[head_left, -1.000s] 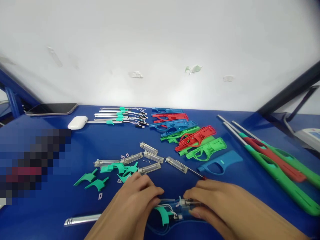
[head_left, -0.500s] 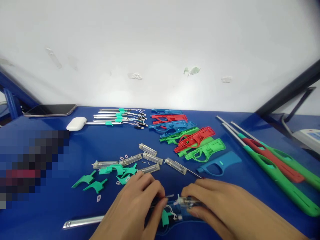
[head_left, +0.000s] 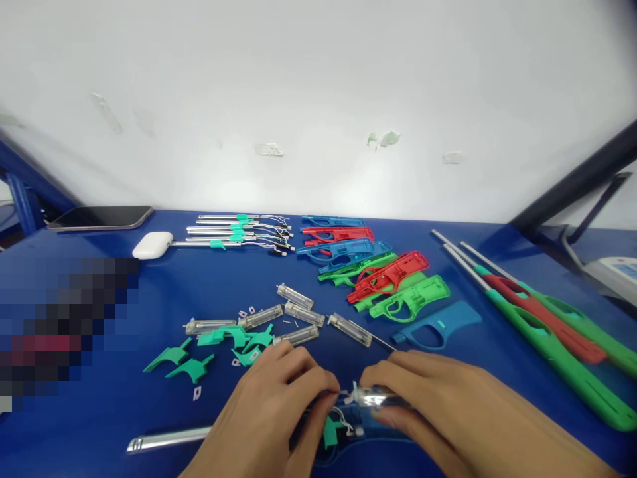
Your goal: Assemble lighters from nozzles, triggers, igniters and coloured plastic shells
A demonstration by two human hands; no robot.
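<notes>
My right hand (head_left: 428,398) grips a clear lighter fuel tank (head_left: 378,397) with a white valve end pointing left. The fingers of my left hand (head_left: 293,405) are pinched around a thin tube (head_left: 344,393), mostly hidden, close to that valve. Beneath both hands lies a translucent blue lighter shell half (head_left: 361,441). In it sit a green trigger (head_left: 329,433), white wires (head_left: 341,417) and a dark igniter with a pale tip (head_left: 357,431). A metal lighter barrel (head_left: 169,439) sticks out to the left, from under my left hand.
Several loose fuel tanks (head_left: 298,295) and green triggers (head_left: 192,370) lie ahead. Behind are barrel assemblies (head_left: 223,238) and coloured shell halves (head_left: 393,275). Assembled lighters (head_left: 542,318) rest on the right. A phone (head_left: 102,218) and white earbud case (head_left: 153,245) lie back left.
My left fingertips have moved slightly right, nearer the tank's valve, so less of the thin tube shows. The tank has turned a little in my right hand.
</notes>
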